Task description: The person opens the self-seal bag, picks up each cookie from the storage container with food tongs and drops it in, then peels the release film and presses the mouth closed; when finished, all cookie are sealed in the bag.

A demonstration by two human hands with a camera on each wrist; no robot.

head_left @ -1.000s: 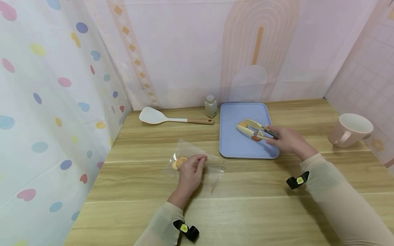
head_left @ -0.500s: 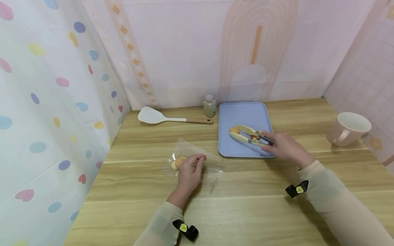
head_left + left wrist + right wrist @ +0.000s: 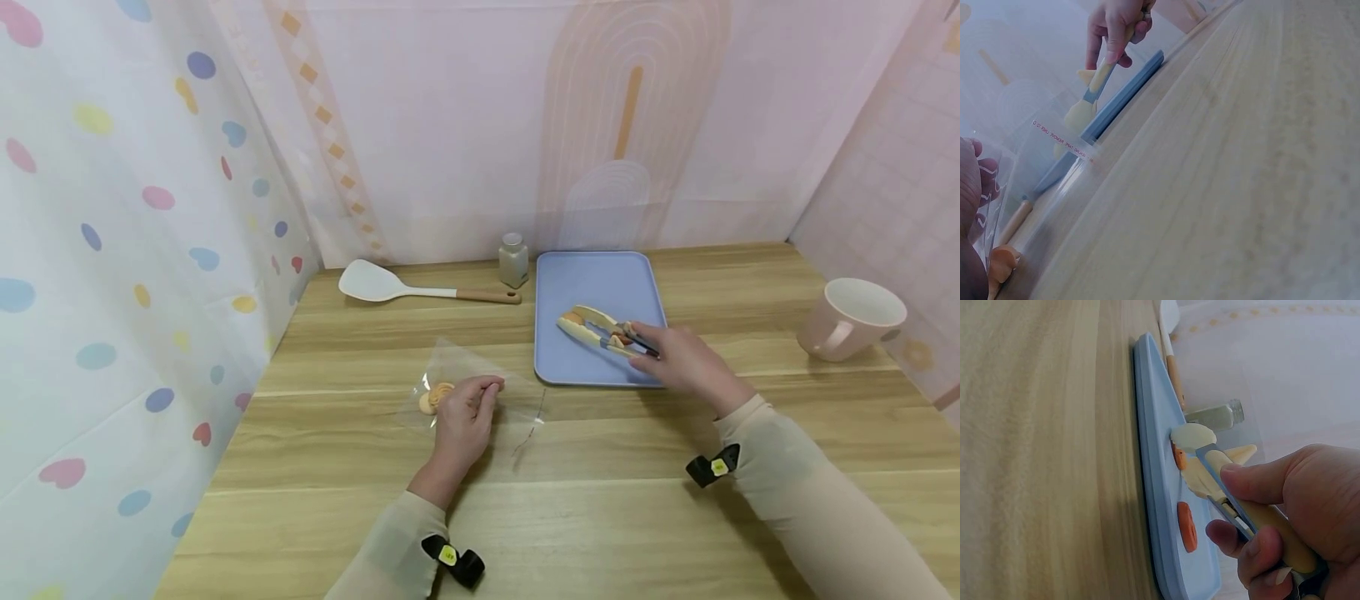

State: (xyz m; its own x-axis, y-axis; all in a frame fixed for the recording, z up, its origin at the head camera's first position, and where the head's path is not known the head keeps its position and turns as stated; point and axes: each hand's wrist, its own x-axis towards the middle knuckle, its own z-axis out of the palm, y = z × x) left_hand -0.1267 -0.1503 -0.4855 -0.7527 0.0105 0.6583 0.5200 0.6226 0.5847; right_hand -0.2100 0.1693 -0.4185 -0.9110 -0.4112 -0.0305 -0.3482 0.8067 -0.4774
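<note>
My left hand (image 3: 462,421) pinches the clear plastic bag (image 3: 517,414) near the middle of the table. Inside its left end lie cookies (image 3: 439,394), partly covered by the hand. Over the blue tray (image 3: 592,279), my right hand (image 3: 686,364) grips a pair of tongs (image 3: 600,342) with cream-coloured heads. A round orange-brown cookie (image 3: 1179,456) lies between the tong heads; whether they press on it I cannot tell. Closer to my hand, a reddish-brown cookie (image 3: 1187,528) with holes rests on the tray, mostly behind the tongs in the head view.
A white spatula (image 3: 375,282) with a wooden handle lies at the back left. Beside the tray stands a small glass jar (image 3: 513,262). A pink mug (image 3: 851,321) is at the right. Curtains hang along the table's back and sides.
The tongs have moved left and slightly nearer across the tray, and their heads now stand closer together around the round cookie. My left hand and the bag have stayed in place.
</note>
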